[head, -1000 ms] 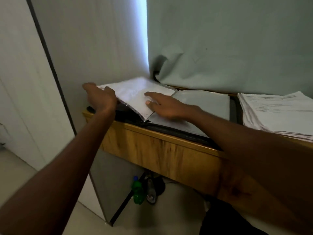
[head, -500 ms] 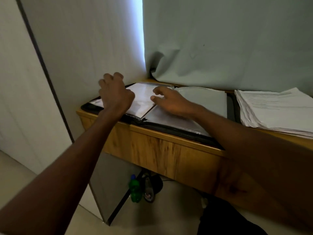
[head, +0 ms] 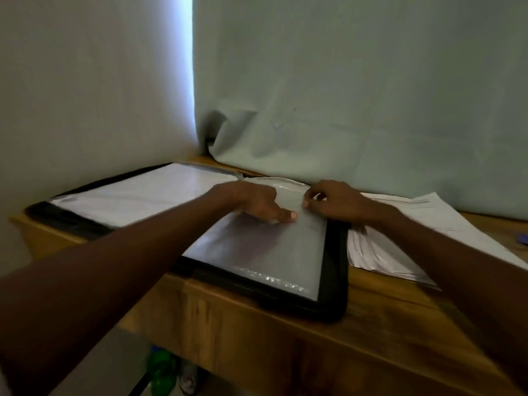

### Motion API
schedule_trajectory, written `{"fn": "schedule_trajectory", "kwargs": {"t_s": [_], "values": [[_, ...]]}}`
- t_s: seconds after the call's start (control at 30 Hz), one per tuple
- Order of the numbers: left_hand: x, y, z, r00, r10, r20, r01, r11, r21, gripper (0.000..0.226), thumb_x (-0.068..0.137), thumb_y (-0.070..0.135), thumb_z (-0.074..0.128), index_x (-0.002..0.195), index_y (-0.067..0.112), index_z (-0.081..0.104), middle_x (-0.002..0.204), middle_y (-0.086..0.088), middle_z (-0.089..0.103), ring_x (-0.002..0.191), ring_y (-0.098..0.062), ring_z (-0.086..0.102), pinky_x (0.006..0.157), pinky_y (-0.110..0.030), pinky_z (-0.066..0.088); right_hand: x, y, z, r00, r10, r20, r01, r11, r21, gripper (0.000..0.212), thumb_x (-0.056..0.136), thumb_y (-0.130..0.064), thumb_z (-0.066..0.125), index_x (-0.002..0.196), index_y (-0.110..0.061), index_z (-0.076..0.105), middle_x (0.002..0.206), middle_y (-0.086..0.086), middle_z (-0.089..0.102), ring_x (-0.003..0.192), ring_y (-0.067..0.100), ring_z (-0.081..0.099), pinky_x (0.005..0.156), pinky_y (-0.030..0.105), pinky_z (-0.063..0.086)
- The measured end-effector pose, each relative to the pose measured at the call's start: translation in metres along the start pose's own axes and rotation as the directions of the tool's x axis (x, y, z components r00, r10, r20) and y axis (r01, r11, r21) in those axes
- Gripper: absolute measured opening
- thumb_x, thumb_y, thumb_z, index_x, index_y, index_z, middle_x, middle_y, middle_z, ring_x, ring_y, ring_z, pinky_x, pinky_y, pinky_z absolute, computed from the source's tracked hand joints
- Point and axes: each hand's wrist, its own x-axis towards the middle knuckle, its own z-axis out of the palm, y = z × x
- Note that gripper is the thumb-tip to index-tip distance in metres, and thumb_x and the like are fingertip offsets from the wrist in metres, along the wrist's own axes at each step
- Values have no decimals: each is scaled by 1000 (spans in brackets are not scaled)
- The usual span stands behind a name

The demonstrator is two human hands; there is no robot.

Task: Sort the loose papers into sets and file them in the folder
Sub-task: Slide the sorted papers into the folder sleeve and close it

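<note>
A black zip folder [head: 334,284] lies open on the wooden desk [head: 371,324]. Its left half shows a filed white page [head: 137,192] under plastic. On its right half lies a clear plastic sleeve [head: 257,250]. My left hand [head: 254,202] rests on this sleeve near its top, thumb flat against the plastic. My right hand [head: 337,202] pinches the sleeve's upper right edge with curled fingers. A stack of loose papers [head: 405,224] lies just right of the folder, partly under my right forearm.
A pale cloth [head: 343,110] hangs behind the desk and a wall closes the left side. A small blue object [head: 523,239] sits at the far right edge. A green bottle [head: 160,370] stands on the floor under the desk.
Both hands moved right, from the turned pages on the left half to the clear sleeve on the right half. The left pages now lie flat. The view came closer.
</note>
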Motion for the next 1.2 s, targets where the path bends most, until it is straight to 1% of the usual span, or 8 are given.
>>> {"fn": "schedule_trajectory", "kwargs": {"t_s": [0.13,0.2,0.3,0.43,0.6,0.9,1.07,1.2], "values": [[10,22,8,973,77,-217,-94,993,-70,56,96,61,57,124,13,63,130,-10,63,125,-26,57,86,-27,37,-7,16,-4,990,57,-132,-14,950,310,18,92,-16,69,107,-18,79,107,-2,76,102,12,69,96,27,51],[21,49,14,931,89,-353,-162,969,-184,47,95,53,65,116,12,68,117,-8,67,111,-25,62,79,-26,43,-5,28,-22,947,154,-282,-59,946,319,20,87,-8,67,96,-20,80,101,-1,77,97,15,70,94,29,54],[45,97,17,901,89,-425,-231,927,-296,39,94,49,66,76,15,60,84,-6,66,84,-21,63,58,-24,40,-13,50,-58,812,347,-470,-262,935,239,21,80,-14,64,93,-24,77,104,4,75,99,27,70,90,38,57],[83,154,18,933,75,-352,-148,971,-187,54,93,59,60,120,11,61,129,-15,63,116,-33,61,85,-33,46,-50,90,-75,754,570,-327,-637,756,-149,39,88,-30,63,125,-17,61,133,13,56,127,36,50,106,48,38],[119,163,39,913,-89,-398,13,982,-190,66,89,64,57,135,17,56,141,-15,51,133,-35,50,103,-40,44,-72,133,-58,598,765,-238,-789,615,-7,42,90,-27,60,130,-17,58,137,15,52,128,39,47,105,49,36],[126,147,44,865,-232,-445,-62,830,-554,23,79,34,72,101,28,75,106,6,73,104,-20,67,82,-29,49,-63,124,-59,526,668,-527,-592,732,337,29,92,-17,64,120,-14,60,125,10,58,116,35,58,96,44,50],[134,142,47,870,-243,-429,-182,650,-737,23,79,41,80,85,21,73,92,4,76,91,-21,71,86,-35,57,-60,130,-71,395,733,-554,-213,660,721,43,81,1,53,112,-25,70,99,1,69,89,23,64,74,32,48],[141,136,44,875,-269,-403,-274,411,-869,33,74,39,88,81,15,67,91,-3,76,84,-22,72,79,-34,57,-60,136,-81,338,775,-535,129,525,842,43,72,9,52,88,-22,77,84,-6,71,75,8,64,66,24,49]]}}
